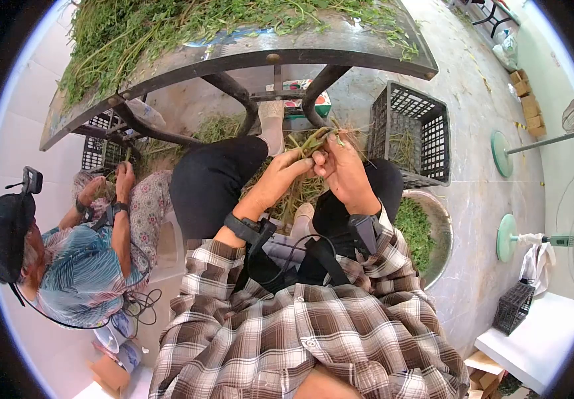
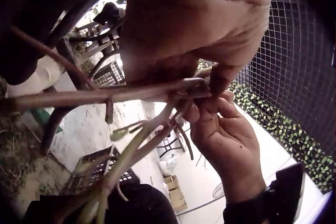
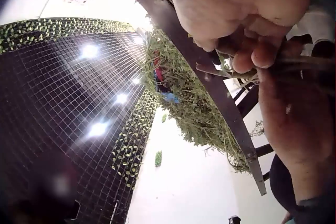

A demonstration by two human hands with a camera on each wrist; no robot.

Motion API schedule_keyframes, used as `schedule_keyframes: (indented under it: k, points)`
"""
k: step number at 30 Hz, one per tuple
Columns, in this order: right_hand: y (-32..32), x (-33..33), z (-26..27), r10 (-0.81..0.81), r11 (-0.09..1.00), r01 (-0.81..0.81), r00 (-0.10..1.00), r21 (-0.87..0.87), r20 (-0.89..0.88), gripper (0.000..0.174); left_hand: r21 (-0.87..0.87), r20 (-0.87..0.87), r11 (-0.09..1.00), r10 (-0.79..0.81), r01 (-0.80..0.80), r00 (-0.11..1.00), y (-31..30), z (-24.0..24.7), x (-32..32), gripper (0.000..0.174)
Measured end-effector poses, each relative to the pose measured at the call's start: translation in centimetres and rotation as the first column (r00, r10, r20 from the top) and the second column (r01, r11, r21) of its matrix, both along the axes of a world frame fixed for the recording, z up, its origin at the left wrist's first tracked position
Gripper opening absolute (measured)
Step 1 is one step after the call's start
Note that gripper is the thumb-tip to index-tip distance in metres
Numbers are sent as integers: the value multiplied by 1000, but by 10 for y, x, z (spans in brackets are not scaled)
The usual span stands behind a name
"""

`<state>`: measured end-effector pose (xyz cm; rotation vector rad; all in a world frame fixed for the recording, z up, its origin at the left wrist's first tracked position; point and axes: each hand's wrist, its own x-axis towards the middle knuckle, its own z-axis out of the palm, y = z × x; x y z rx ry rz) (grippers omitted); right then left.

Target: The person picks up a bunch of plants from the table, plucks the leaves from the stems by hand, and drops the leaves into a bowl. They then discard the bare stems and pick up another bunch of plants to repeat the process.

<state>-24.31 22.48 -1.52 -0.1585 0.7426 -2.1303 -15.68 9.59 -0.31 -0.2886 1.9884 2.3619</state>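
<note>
Between my knees both hands work on a small bunch of plant stems (image 1: 312, 143), green to brownish and branching. My left hand (image 1: 280, 178) grips the stems, which stick out past its fingers. Close against it, my right hand (image 1: 345, 171) pinches the same bunch between thumb and fingers. In the left wrist view the long bare stems (image 2: 63, 98) run leftward from under the left hand (image 2: 194, 24), and the right hand (image 2: 228, 145) meets them at their other end. The right wrist view has the right hand's curled fingertips (image 3: 262, 55) over the stem ends.
A table (image 1: 233, 61) heaped with leafy greens (image 1: 140, 40) stands ahead. To the right are a black crate (image 1: 426, 133) with stems inside and a round tub (image 1: 443, 233) of leaves. Cut stalks litter the floor below. Another person (image 1: 87, 253) sits at the left, handling stems.
</note>
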Motion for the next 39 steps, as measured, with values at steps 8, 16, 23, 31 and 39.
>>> schedule_keyframes:
  k: [8, 16, 23, 31, 39]
  points:
    - [-5, 7, -6, -65, 997, 64, 998, 42, 19, 14, 13, 29, 1000, 17, -18, 999, 1, -16, -3, 26]
    - [-2, 7, -1, -79, 990, 71, 995, 122, 66, 14, -130, 9, 989, 71, -69, 997, 7, -10, -1, 22]
    - [1, 5, -2, -51, 990, 37, 994, 137, 101, 13, -394, -173, 905, 96, -158, 980, 10, -5, 1, 25]
    - [15, -1, -12, 116, 965, -137, 988, 224, 107, 15, -622, -4, 776, -132, 100, 991, 13, -2, 8, 19]
    - [27, 0, -33, 110, 969, -175, 936, 172, 334, 15, 186, 17, 968, 168, -168, 986, -6, 1, -1, 23]
